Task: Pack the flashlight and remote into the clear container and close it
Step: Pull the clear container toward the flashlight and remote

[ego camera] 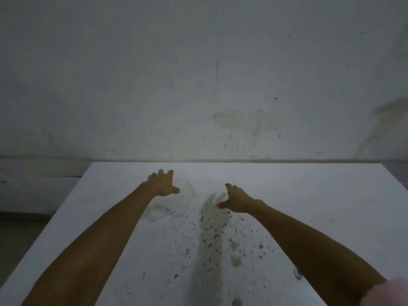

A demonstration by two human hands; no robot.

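Both my arms stretch forward over a white table (pixel 309 195). My left hand (pixel 162 183) is at the far middle, fingers spread, holding nothing. My right hand (pixel 237 198) is a little nearer and to the right, fingers apart and also holding nothing. Between and below the hands lies a faint, blurred clear shape (pixel 176 206) on the table; I cannot tell what it is. No flashlight or remote shows in this view. The picture is dim and smeared by motion.
The tabletop bears dark speckles and a grey streak (pixel 209 239) down its middle. A stained grey wall (pixel 198 85) rises right behind the table's far edge. The floor shows to the left of the table.
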